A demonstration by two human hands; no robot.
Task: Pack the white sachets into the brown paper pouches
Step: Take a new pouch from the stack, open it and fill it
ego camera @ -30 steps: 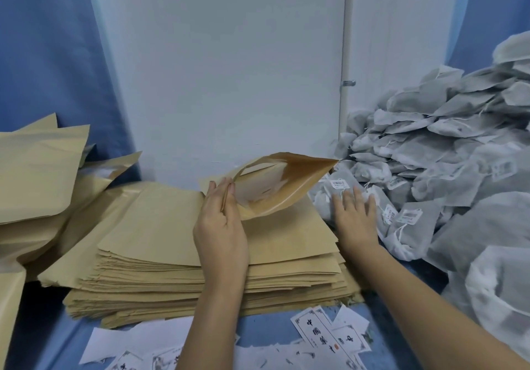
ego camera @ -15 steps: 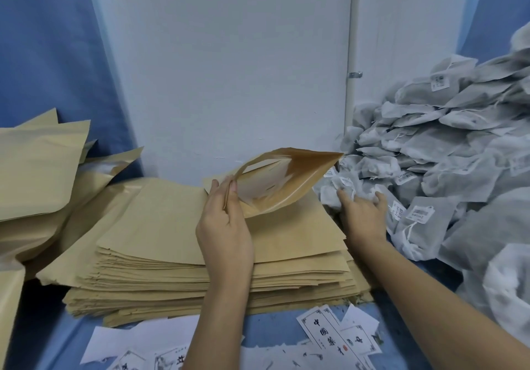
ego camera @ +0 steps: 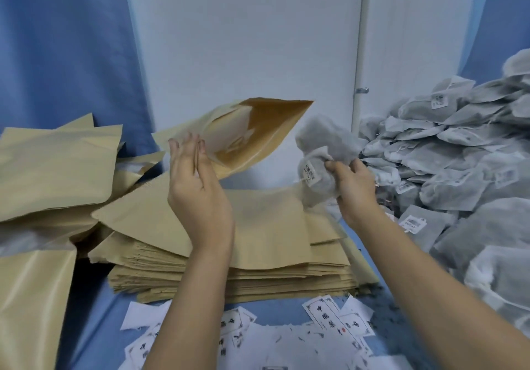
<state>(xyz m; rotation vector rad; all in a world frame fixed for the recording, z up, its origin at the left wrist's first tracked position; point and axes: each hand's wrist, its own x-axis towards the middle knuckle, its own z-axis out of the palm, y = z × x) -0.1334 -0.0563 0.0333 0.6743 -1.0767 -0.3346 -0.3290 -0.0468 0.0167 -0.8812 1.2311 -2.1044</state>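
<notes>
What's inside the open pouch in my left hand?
The pouch mouth shows only its own brown inner wall, nothing else. Its lower end is hidden behind the left hand. The right hand grips sachets outside it.

Open pouch [ego camera: 259,131] in left hand [ego camera: 198,194], sachets [ego camera: 324,151] in right hand [ego camera: 355,189]

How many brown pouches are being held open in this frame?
1. The brown paper pouch is pinched by the left hand above the flat stack, its mouth gaping toward the white sachets gripped in the right hand. None looks hidden.
</notes>
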